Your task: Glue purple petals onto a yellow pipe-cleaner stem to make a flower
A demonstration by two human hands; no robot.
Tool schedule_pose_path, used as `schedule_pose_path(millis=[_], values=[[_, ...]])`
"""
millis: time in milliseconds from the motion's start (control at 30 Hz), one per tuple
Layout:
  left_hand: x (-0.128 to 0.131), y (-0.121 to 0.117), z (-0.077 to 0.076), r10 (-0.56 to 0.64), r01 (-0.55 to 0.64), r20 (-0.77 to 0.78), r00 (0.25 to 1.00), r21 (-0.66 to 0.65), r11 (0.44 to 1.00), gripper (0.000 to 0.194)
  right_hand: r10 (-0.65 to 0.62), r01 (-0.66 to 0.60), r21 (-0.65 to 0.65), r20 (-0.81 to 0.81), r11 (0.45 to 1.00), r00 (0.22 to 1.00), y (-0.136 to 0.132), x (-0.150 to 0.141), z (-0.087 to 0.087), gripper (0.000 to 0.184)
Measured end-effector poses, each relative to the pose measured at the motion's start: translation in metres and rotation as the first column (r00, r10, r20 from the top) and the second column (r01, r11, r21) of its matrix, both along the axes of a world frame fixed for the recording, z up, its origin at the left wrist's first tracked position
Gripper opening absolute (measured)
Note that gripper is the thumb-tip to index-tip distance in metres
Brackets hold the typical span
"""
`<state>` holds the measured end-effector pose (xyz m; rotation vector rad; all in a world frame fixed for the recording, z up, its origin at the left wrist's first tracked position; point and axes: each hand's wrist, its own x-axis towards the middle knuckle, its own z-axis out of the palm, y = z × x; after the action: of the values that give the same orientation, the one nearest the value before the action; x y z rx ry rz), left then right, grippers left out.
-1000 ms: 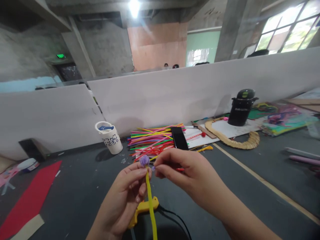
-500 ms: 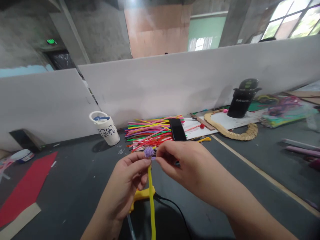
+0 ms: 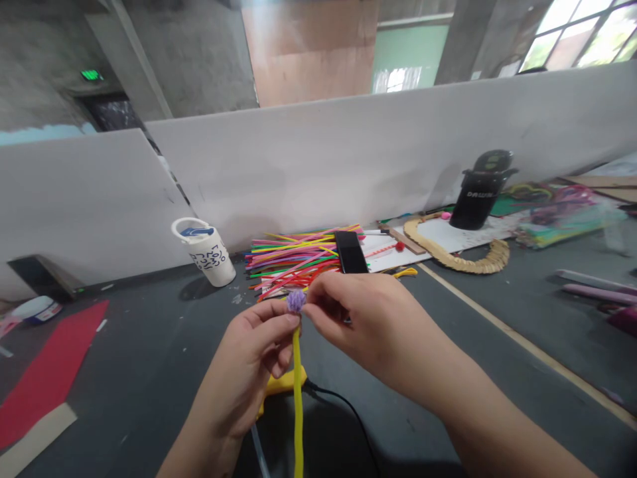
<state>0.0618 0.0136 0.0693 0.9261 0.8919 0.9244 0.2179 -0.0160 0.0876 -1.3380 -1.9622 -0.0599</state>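
Between thumb and forefinger of my left hand (image 3: 259, 352) is the top of a yellow pipe cleaner (image 3: 298, 405), which hangs down toward me. A small fuzzy purple pipe-cleaner coil (image 3: 296, 301) tops it, just above the left fingertips. My right hand (image 3: 371, 322) is closed in a pinch at the right side of the coil, on the purple pipe cleaner's end; the fingertips mostly hide that end. Below the hands lies a yellow glue gun (image 3: 286, 383) with a clear glue stick (image 3: 259, 451) and a black cord, partly covered by my left hand.
Behind the hands lie several coloured pipe cleaners (image 3: 279, 255) and a black phone (image 3: 351, 252). A white cup (image 3: 212, 255) stands left, beyond red paper (image 3: 54, 372). A tan curved braid (image 3: 448, 260) and a black tumbler (image 3: 478, 199) are at right. A white partition (image 3: 318, 166) runs behind.
My right fingers have moved slightly left, up against the purple coil. The short purple strand seen between the hands before is now hidden. The view has shifted slightly.
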Motion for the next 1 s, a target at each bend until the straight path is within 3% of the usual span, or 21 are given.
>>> schedule_pose_path(millis=[367,600,833,1000], values=[[-0.001,-0.001,0.001,-0.065,0.072,0.104,0.992,-0.064,0.995,0.005,-0.046,0.041,0.075,0.063,0.996,0.997,-0.002,-0.002,0.000,0.014],[-0.006,-0.002,0.004,-0.092,0.207,0.372,0.924,-0.281,0.937,0.010,0.132,-0.146,-0.024,-0.305,0.989,0.943,0.000,0.001,0.004,0.006],[-0.004,-0.005,0.010,-0.061,0.204,0.407,0.912,-0.317,0.926,0.009,0.204,-0.155,0.237,-0.198,0.959,0.959,0.003,-0.010,-0.007,0.009],[-0.004,-0.007,0.009,-0.052,0.160,0.345,0.937,-0.292,0.943,0.016,0.187,-0.131,0.281,-0.183,0.951,0.965,0.003,-0.013,-0.010,0.011]])
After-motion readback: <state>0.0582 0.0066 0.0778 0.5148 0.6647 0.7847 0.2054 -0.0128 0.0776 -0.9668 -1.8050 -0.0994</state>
